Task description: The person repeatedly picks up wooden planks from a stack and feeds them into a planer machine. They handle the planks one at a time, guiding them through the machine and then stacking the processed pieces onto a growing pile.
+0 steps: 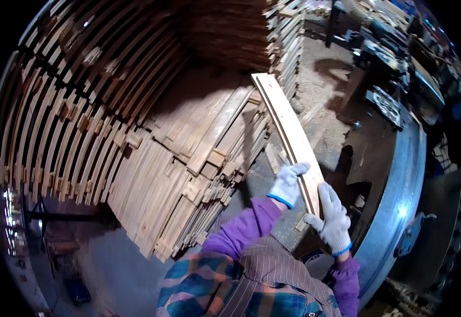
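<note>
The left hand [288, 185] holds the left edge of a long wooden board [287, 124]. The right hand [334, 221] grips the near end, with its thumb and fingers on two sides. The board points away from the person, between a big stack of wooden planks [141, 193] and a shiny metal machine table [399, 182] (both white gloves [337, 232] have blue cuffs [280, 201]).

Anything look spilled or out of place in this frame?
Mildly: what look like pale wood shavings lie scattered right of the long wooden board, like unswept spill, and the wooden slats stacked at left have uneven ends.
</note>
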Tool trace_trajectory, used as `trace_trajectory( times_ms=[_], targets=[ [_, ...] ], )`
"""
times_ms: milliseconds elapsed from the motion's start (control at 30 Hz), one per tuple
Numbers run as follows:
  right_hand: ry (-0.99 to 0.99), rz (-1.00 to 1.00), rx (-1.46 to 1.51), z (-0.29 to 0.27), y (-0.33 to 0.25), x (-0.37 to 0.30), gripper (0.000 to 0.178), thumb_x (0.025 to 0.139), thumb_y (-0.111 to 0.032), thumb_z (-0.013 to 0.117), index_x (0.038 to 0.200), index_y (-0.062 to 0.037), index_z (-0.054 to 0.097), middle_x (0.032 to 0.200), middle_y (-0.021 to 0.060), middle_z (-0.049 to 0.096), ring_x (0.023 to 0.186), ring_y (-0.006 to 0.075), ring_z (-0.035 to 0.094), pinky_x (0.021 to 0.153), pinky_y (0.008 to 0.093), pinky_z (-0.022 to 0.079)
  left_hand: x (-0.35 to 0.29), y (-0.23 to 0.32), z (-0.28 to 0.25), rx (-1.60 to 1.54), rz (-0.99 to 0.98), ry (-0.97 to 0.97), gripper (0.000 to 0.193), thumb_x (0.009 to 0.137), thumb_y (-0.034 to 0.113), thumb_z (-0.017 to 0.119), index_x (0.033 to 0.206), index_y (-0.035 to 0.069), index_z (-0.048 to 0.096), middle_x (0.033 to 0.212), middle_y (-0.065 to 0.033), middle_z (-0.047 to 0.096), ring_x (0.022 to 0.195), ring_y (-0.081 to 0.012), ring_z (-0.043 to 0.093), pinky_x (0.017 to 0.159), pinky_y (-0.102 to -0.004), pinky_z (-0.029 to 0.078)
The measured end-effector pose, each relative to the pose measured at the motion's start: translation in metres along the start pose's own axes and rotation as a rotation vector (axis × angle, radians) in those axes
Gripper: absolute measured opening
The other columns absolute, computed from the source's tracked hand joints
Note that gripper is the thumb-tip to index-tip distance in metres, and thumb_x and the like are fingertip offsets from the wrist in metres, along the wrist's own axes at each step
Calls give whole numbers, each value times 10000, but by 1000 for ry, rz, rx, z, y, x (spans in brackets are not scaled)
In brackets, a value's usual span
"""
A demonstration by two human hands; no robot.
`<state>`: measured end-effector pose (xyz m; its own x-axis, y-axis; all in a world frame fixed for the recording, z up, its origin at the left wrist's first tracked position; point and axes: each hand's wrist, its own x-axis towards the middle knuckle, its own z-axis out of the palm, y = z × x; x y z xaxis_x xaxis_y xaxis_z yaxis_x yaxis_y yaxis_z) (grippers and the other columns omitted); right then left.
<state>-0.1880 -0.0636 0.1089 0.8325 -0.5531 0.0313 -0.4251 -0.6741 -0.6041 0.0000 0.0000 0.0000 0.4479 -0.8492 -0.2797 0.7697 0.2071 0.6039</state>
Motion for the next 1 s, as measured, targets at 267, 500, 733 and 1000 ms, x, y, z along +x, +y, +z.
trace_trajectory(
  times_ms=[267, 500, 733, 1000],
  targets=[
    [525, 218, -227, -82, 17, -172, 712, 841, -418, 737, 1360, 10, 505, 1337, 270, 540, 1200, 427, 552, 987, 442, 471, -28, -80, 193, -55, -158, -287, 319, 927, 73, 655, 1234, 63, 572, 1022, -47, 672, 903, -135, 666, 782, -288, 570],
    [667, 379, -711, -74, 112, -208, 453, 866, -102, 660, 1301, -6, 583, 1342, 222, 565, 1245, 417, 521, 1099, 461, 389, 2, -135, 159, 241, -191, -15, 733, 802, 108, 770, 1419, -25, 399, 1191, -149, 643, 1031, -256, 637, 855, -324, 552],
    [64, 769, -1041, -91, 244, 15, 466, 1015, -216, 399, 1474, -146, 443, 1538, 2, 410, 1449, 246, 301, 1217, 367, 175, -4, -62, 74, 782, -141, 172, 818, 707, 130, 808, 1442, 75, 452, 1302, -88, 591, 1116, -216, 563, 930, -353, 487],
    [317, 120, 228, -95, 100, 8, 625, 916, -288, 654, 1439, -14, 449, 1455, 165, 475, 1319, 289, 457, 1096, 370, 368, 58, -85, 103, 1012, 200, 420, 687, 744, 545, 791, 1180, 53, 592, 907, -98, 666, 769, -236, 649, 639, -402, 542]
  ],
)
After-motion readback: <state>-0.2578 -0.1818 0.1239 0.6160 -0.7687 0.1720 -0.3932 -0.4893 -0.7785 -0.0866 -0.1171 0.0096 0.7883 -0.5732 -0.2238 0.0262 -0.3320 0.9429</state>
